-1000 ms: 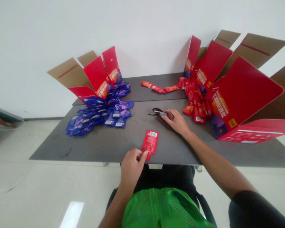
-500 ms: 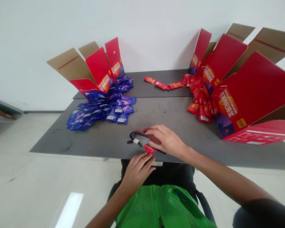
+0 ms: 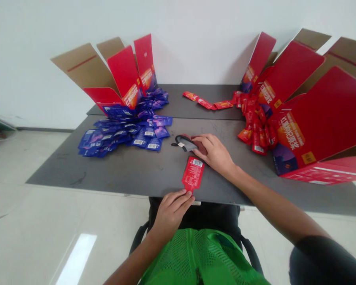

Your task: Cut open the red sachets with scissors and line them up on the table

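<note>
The left hand (image 3: 172, 208) lies at the near edge of the dark grey desk (image 3: 130, 172), its fingertips (image 3: 186, 194) touching the lower end of a flat red foil sachet (image 3: 192, 176). The thumb is hidden, so I cannot tell whether its grip pinches the sachet or only rests on it.

The sachet lies flat on the desk, label end pointing away, just in front of the right hand (image 3: 215, 152). That hand's grip is curled over a dark red-and-grey tool with a black loop (image 3: 185, 143) — holding it down on the desk.

A heap of blue sachets (image 3: 127, 132) spills from an open red cardboard carton (image 3: 120, 85) on the left. A heap of red sachets (image 3: 255, 122) spills from larger red cartons (image 3: 317, 114) on the right.
</note>
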`<act>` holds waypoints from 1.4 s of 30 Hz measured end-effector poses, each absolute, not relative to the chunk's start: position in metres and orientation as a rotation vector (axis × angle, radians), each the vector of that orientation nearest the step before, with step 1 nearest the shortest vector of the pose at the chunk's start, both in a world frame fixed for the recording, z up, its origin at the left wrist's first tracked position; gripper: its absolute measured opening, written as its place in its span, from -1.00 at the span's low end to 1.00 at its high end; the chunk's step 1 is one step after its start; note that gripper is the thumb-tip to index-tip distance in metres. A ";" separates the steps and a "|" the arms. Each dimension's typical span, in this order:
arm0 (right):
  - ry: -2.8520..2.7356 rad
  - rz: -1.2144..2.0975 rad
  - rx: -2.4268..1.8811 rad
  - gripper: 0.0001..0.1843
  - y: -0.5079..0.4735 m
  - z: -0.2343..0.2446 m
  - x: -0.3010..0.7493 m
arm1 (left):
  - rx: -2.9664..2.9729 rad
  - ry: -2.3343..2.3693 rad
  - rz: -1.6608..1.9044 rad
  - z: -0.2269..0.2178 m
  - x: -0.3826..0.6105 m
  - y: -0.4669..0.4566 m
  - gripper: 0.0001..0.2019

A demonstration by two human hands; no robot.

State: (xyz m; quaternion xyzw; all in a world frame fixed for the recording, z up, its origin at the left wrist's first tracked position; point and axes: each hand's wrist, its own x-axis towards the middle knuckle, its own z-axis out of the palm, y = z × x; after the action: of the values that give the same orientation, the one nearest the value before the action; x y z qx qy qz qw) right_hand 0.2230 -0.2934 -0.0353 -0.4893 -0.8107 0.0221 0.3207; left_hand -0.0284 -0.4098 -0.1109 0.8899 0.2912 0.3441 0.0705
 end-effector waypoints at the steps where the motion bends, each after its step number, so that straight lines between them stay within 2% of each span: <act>1: -2.111 0.080 -1.243 -0.65 -0.304 -0.033 0.215 | 2.665 0.874 1.044 -0.113 -0.028 -0.410 -0.72; 5: -2.343 0.229 -1.017 -0.66 -0.345 -0.042 0.185 | 2.634 0.884 1.062 -0.116 -0.029 -0.411 -0.74; 9: -2.392 0.296 -1.052 -0.67 -0.346 -0.061 0.183 | 2.619 0.879 1.037 -0.112 -0.030 -0.411 -0.75; 12: -2.351 0.264 -1.144 -0.61 -0.327 -0.066 0.195 | 2.592 0.866 1.032 -0.109 -0.030 -0.410 -0.76; 20: -2.267 0.130 -1.342 -0.65 -0.275 -0.065 0.227 | 2.606 0.889 1.033 -0.112 -0.029 -0.410 -0.76; 27: -1.880 -0.008 -1.434 -0.65 -0.264 -0.051 0.255 | 2.826 1.062 0.933 -0.117 -0.020 -0.414 -0.60; 39: -1.900 0.310 -1.554 -0.69 -0.268 -0.062 0.270 | 3.004 0.753 0.962 -0.101 -0.048 -0.397 -0.61; 42: -1.937 0.328 -1.577 -0.69 -0.271 -0.058 0.271 | 2.949 0.797 1.001 -0.095 -0.053 -0.389 -0.62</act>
State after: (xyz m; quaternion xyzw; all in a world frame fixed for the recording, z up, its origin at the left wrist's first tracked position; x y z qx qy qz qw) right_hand 0.2713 -0.2707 -0.0584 -0.5960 -0.7319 0.1240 0.3062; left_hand -0.0526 -0.3886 -0.0945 0.9168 0.2478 0.3112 -0.0364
